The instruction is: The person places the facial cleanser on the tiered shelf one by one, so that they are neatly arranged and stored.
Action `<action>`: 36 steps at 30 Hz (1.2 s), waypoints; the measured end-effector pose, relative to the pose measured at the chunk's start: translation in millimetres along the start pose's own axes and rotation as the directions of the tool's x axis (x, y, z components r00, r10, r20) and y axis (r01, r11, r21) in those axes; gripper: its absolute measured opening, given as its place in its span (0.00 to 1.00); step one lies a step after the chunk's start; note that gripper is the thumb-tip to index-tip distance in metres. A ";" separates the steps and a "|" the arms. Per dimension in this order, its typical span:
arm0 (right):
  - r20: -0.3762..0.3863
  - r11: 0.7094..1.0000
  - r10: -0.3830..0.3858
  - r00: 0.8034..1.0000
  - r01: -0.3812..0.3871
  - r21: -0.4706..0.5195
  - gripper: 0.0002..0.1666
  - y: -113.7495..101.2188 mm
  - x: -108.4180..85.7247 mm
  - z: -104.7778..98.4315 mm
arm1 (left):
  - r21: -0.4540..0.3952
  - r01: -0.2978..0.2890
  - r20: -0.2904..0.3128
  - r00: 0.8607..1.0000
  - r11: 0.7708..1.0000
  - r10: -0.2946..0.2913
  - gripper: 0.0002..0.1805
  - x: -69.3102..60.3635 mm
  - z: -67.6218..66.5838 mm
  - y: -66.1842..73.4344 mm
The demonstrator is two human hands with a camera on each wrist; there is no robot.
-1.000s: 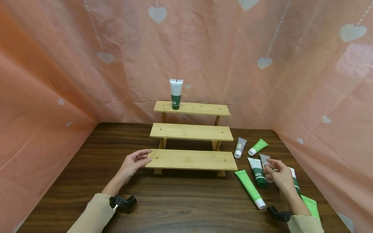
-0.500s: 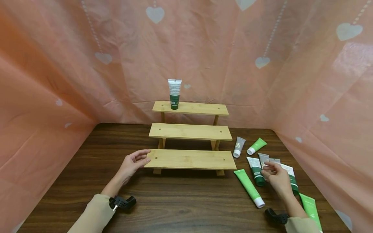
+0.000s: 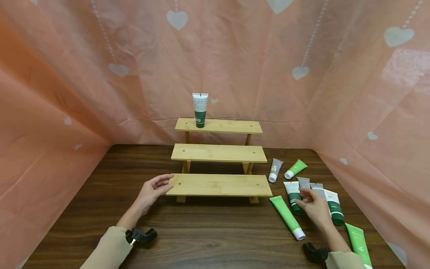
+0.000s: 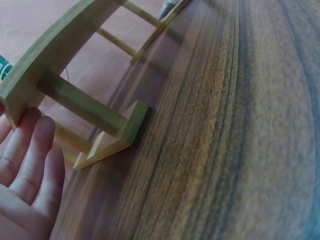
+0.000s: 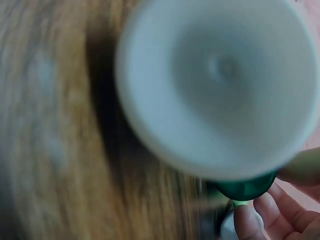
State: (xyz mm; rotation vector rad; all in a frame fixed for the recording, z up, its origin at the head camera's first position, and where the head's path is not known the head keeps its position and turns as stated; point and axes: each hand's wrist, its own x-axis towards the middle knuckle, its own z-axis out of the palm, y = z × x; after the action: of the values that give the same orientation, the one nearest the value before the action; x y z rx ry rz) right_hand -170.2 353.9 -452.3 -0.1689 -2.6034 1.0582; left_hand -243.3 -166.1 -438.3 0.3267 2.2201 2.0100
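Our right hand (image 3: 317, 210) angles forward-left, thumb and fingers curled round a white-and-green tube (image 3: 291, 188) on the table (image 3: 218, 233) | our left hand (image 3: 147, 194), fingers relaxed, touches the bottom step (image 3: 218, 185) at its left end | second tube (image 3: 200, 104) upright, top step (image 3: 231, 126).

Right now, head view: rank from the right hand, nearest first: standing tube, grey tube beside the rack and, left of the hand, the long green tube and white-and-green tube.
1. White-and-green tube: immediately left of the right hand.
2. Long green tube: further left, on the table.
3. Grey tube: further back, right of the rack.
4. Standing tube: back left, top shelf.
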 end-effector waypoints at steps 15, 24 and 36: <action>0.069 1.000 0.000 0.998 0.002 -0.020 0.36 -10.5 0.9 6.8 | -0.030 0.005 -0.015 1.000 1.000 -0.006 0.27 10.7 -5.6 -23.5; 0.125 0.999 -0.002 0.992 0.009 -0.053 0.37 -17.0 2.6 9.4 | -0.006 -0.001 -0.045 0.999 1.000 0.001 0.28 9.0 -4.6 -27.8; 0.167 0.981 0.048 0.985 -0.014 -0.194 0.41 -16.4 8.3 12.7 | -0.008 -0.038 -0.012 0.999 0.999 0.037 0.27 9.1 -4.2 -26.7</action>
State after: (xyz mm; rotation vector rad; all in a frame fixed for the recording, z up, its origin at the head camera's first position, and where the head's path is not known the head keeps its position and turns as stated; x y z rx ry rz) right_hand -182.2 335.7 -447.2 -0.1709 -2.8672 0.8633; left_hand -255.1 -170.4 -463.9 0.3591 2.2284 2.0446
